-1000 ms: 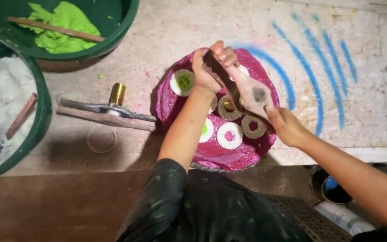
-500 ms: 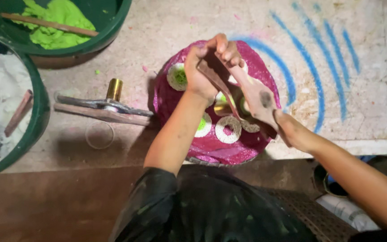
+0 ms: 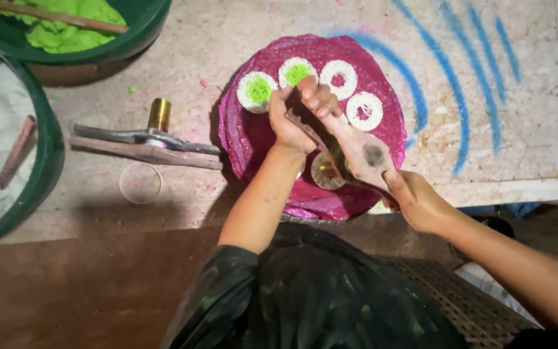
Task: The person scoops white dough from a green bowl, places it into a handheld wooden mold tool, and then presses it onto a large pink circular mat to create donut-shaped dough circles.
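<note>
The left hand (image 3: 298,116) has its fingers (image 3: 321,100) curled tight round the upper end of a flat pale wooden mould with a dark spot (image 3: 356,152), while the right hand (image 3: 414,200) is closed on its lower end, holding it slanted over a round glittery magenta tray (image 3: 240,139). On the tray lie white rings filled with green and pink powder (image 3: 258,90) (one brass ring (image 3: 325,173) sits under the mould). Left on the stone table (image 3: 227,32) rests a metal and wood press (image 3: 146,143).

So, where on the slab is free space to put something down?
Bare slab lies right of the pink plate, over the blue strokes, and between plate and green bowl. Crowded: the plate, with rings and both hands, and around the metal tool.
</note>
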